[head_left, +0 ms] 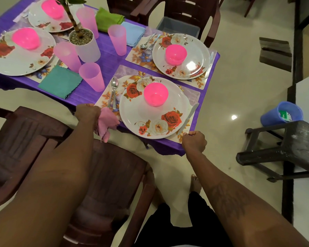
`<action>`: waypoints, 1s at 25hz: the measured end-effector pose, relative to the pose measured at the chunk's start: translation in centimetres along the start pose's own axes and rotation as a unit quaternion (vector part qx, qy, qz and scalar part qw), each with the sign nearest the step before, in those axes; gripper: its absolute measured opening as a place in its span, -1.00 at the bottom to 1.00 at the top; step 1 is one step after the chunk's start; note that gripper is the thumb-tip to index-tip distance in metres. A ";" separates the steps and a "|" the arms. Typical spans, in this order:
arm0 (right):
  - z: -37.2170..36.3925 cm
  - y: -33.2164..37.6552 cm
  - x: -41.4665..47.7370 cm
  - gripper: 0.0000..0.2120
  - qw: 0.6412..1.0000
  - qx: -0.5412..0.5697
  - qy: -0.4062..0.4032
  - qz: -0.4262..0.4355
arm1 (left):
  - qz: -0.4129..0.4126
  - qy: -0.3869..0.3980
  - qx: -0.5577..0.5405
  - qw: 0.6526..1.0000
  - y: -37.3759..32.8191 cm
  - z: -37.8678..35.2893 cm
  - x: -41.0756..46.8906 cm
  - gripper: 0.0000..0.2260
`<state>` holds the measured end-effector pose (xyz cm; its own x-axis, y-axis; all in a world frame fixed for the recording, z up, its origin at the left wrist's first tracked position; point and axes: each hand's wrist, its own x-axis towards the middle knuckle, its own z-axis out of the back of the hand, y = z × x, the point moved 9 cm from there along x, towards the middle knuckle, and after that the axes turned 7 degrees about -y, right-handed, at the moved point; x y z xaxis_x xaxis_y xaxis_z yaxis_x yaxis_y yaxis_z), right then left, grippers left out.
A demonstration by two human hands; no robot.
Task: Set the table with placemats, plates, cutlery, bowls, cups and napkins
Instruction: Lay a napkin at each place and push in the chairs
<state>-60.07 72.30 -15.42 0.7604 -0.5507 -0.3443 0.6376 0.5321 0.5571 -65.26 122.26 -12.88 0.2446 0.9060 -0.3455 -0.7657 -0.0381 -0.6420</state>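
Pink cloth napkin is hanging past the near edge of the purple-clothed table while we are clutching it in our left hand; our right hand is pinching the near corner of the floral rectangular placemat, pale glossy floor lying rightward.

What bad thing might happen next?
The right hand seems to pinch the nearest placemat at the edge of the table; a tug may slide the plate and knife off. The pink napkin in the left hand dangles and may drop.
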 end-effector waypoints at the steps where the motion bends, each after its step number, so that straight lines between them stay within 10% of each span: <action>1: 0.0 -0.1 -0.1 -0.79 1.000 0.000 0.000 0.000 | -0.010 0.000 0.005 1.000 -0.1 0.1 -0.2 -0.71; 25: 1.4 0.5 -1.7 -0.89 0.997 0.016 -0.041 0.058 | -0.144 -0.004 0.063 0.988 -0.5 1.5 -2.1 -0.76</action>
<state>-61.21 72.57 -13.56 0.8155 -0.5383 -0.2128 0.5403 0.5761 0.6133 -66.30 121.05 -10.83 0.4586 0.8747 -0.1565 -0.7339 0.2736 -0.6217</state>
